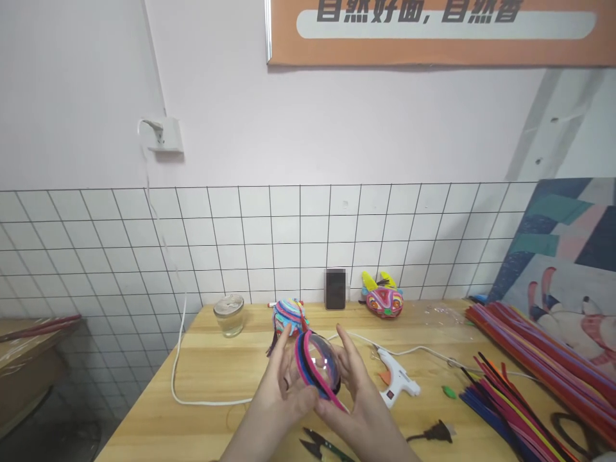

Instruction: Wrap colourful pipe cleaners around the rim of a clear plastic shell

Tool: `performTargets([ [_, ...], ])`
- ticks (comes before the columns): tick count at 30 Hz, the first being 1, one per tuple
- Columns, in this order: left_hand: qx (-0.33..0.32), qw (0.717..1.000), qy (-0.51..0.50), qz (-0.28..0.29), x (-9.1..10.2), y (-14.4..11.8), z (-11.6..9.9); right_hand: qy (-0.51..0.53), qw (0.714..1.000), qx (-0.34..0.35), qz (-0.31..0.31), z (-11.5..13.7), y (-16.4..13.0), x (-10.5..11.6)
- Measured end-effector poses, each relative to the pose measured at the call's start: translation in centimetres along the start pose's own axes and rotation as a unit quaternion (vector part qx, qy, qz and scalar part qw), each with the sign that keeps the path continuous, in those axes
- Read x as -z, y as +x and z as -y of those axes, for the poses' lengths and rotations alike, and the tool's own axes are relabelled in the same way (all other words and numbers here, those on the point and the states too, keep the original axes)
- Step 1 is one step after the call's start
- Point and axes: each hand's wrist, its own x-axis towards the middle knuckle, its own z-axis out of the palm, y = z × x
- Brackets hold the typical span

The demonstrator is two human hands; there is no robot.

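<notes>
Between my two hands is a clear plastic ball [325, 360] with pink, blue and black pipe cleaners wrapped round its left part. My left hand [283, 382] grips it from the left, the thumb at its lower front. From the right, my right hand [350, 385] holds it too, its thumb near the pink strand that runs down across the front. A striped pipe-cleaner figure [290, 316] stands just behind the ball, partly hidden. To the right of my hands lies a white glue gun [397, 378]. Snips [325, 446] with dark handles lie below my wrists.
On the wooden table [212, 372] stand a glass jar [230, 316], a dark phone-like object [335, 289] and a colourful animal head [383, 296]. Bundles of pipe cleaners [543, 346] fill the right side. A black plug [437, 432] lies at the front; a white cord [177, 359] crosses the left.
</notes>
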Motion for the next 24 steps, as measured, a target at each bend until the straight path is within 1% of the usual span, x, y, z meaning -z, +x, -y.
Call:
performTargets([
  [4,-0.002,1.0,-0.003,-0.009,-0.5,-0.4,-0.2,-0.065,0.997,0.031,0.013,0.1,-0.2,-0.6],
  [7,-0.011,1.0,0.016,-0.007,-0.1,-0.2,-0.3,-0.085,0.995,0.041,0.028,-0.1,-0.4,-0.6],
  [9,-0.015,0.999,0.03,-0.005,0.5,0.1,-0.5,-0.064,0.996,0.038,0.051,-0.2,-0.5,-0.3],
  [11,-0.02,0.999,0.037,-0.002,1.3,0.3,-0.7,-0.009,0.997,0.03,0.071,-0.3,-0.7,0.0],
  [12,-0.028,0.999,0.037,-0.001,1.7,0.4,-0.9,0.021,0.997,0.022,0.071,-0.3,-0.8,0.2],
  [14,-0.055,0.998,0.031,0.0,2.4,0.5,-1.4,0.064,0.997,-0.008,0.047,-0.1,-0.8,0.5],
  [16,-0.09,0.996,0.027,-0.002,3.1,0.4,-1.9,0.086,0.994,-0.058,0.023,0.2,-0.8,0.6],
  [17,-0.108,0.994,0.029,-0.007,3.4,0.3,-2.1,0.097,0.991,-0.085,0.022,0.4,-0.8,0.7],
  [20,-0.152,0.987,0.046,-0.037,4.1,0.0,-2.4,0.14,0.977,-0.149,0.065,0.7,-0.9,0.5],
  [22,-0.172,0.982,0.058,-0.051,4.6,0.0,-2.3,0.181,0.964,-0.164,0.107,1.1,-1.2,0.4],
  [24,-0.184,0.98,0.065,-0.045,4.9,0.0,-2.1,0.203,0.954,-0.163,0.148,1.7,-1.6,0.3],
])
